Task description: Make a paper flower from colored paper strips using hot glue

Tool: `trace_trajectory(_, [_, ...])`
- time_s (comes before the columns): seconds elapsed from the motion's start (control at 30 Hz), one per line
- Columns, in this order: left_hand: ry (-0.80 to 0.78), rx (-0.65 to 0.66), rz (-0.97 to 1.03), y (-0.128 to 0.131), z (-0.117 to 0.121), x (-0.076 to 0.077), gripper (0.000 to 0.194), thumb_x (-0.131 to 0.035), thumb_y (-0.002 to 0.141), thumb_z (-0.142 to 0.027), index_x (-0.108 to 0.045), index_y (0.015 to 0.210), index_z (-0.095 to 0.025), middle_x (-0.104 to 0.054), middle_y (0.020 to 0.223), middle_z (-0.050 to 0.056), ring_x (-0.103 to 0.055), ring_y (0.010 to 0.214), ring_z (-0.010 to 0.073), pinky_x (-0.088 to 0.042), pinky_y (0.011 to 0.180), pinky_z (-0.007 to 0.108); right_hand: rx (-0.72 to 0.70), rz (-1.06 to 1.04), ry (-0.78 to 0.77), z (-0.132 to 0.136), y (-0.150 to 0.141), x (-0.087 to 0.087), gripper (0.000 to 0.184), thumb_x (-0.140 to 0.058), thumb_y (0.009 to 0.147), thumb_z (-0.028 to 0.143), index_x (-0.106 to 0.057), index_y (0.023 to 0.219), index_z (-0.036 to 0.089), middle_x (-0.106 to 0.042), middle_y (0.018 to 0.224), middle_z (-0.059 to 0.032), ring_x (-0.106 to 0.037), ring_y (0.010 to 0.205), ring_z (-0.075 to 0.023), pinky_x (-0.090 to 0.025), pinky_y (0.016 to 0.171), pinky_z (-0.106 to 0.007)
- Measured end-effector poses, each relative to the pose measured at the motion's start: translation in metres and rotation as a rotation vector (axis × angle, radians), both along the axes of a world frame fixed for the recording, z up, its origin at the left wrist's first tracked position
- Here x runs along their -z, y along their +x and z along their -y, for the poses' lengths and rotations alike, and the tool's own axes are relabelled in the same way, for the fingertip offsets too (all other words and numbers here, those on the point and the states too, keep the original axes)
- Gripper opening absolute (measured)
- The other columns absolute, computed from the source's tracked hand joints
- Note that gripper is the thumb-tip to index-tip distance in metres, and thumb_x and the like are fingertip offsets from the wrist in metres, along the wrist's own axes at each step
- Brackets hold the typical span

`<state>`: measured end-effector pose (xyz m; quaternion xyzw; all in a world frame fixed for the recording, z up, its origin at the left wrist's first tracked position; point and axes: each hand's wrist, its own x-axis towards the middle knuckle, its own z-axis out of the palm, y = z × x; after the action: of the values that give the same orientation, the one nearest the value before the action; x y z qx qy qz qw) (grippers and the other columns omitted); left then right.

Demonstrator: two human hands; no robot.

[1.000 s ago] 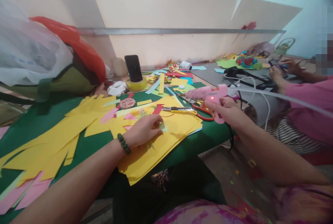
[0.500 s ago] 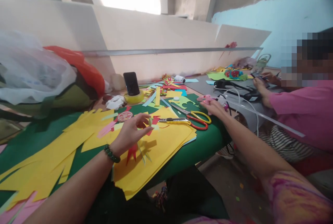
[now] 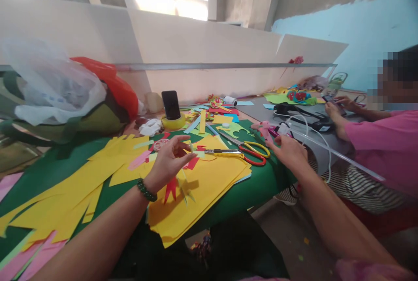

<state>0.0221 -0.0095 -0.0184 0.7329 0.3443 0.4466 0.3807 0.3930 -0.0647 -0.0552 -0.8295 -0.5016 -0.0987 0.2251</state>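
Note:
My left hand (image 3: 171, 155), with a dark green beaded bracelet at the wrist, pinches a small pale-green piece of paper (image 3: 193, 147). Pointed red paper strips (image 3: 170, 189) and thin green ones show below the hand, over a stack of yellow sheets (image 3: 209, 189). At the table's right edge my right hand (image 3: 290, 152) has its fingers curled at a purple glue gun (image 3: 274, 131) with a long clear glue stick (image 3: 346, 157) behind it; part of the grip is hidden. Pink material (image 3: 261, 128) lies beside the gun. Between the hands are a yellow utility knife (image 3: 225, 152) and red-and-yellow-handled scissors (image 3: 251, 150).
Cut yellow paper (image 3: 75, 181) covers the green tabletop (image 3: 35, 172) at left. Behind stand a phone (image 3: 170, 105) against a yellow tape roll (image 3: 173, 122) and a bag (image 3: 62, 94). A white cable (image 3: 328, 159) hangs at right, near a person in pink (image 3: 382, 142) holding a phone.
My right hand has shifted back and to the right, so more of the purple glue gun shows. My left hand keeps its pinch. The whole view has swung slightly left.

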Motion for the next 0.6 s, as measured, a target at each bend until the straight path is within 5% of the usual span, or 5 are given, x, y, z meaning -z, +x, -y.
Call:
trace_trajectory(0.07, [0.040, -0.031, 0.024, 0.003, 0.003, 0.000, 0.050, -0.077, 0.070, -0.042, -0.056, 0.108, -0.018, -0.068, 0.080, 0.002, -0.066, 0.071, 0.0168, -0.055, 0.066, 0.030, -0.085, -0.150, 0.092, 0.023, -0.029, -0.010, 0.037, -0.056, 0.085, 0.053, -0.068, 0.080, 0.018, -0.071, 0.076, -0.0099, -0.065, 0.071, -0.0245, -0.047, 0.067, -0.034])
trace_trajectory(0.17, [0.115, -0.096, 0.081, 0.007, 0.008, 0.000, 0.053, -0.078, 0.070, -0.043, -0.055, 0.111, -0.019, -0.066, 0.083, 0.001, -0.063, 0.066, 0.0136, -0.055, 0.066, 0.029, -0.592, -0.532, 0.134, 0.036, -0.085, -0.025, 0.039, -0.056, 0.085, 0.056, -0.068, 0.077, 0.020, -0.069, 0.073, -0.0056, -0.063, 0.068, -0.0193, -0.047, 0.063, -0.030])
trace_trajectory(0.27, [0.161, -0.156, 0.170, 0.008, 0.010, 0.002, 0.058, -0.080, 0.068, -0.044, -0.051, 0.113, -0.021, -0.065, 0.084, -0.001, -0.064, 0.067, 0.0135, -0.055, 0.067, 0.029, -1.008, -0.912, -0.021, 0.016, -0.139, -0.031, 0.035, -0.064, 0.080, 0.053, -0.073, 0.089, 0.019, -0.074, 0.091, -0.0073, -0.068, 0.080, -0.0196, -0.051, 0.068, -0.030])
trace_trajectory(0.43, [0.227, -0.234, 0.225, 0.002, 0.003, 0.007, 0.046, -0.080, 0.068, -0.044, -0.046, 0.090, -0.022, -0.063, 0.083, -0.002, -0.062, 0.065, 0.0118, -0.054, 0.063, 0.026, -1.125, -1.316, 0.046, -0.034, -0.196, -0.024, 0.034, -0.072, 0.075, 0.051, -0.075, 0.089, 0.020, -0.073, 0.092, -0.0056, -0.068, 0.089, -0.0192, -0.053, 0.083, -0.033])
trace_trajectory(0.6, [0.308, -0.235, 0.021, -0.001, -0.001, 0.008, 0.027, -0.072, 0.077, -0.038, -0.052, 0.080, -0.021, -0.061, 0.075, -0.001, -0.060, 0.063, 0.0117, -0.053, 0.064, 0.027, -1.137, -1.272, 0.226, -0.048, -0.208, -0.016, 0.037, -0.069, 0.077, 0.056, -0.075, 0.086, 0.020, -0.067, 0.080, -0.0025, -0.063, 0.082, -0.0181, -0.051, 0.087, -0.034])
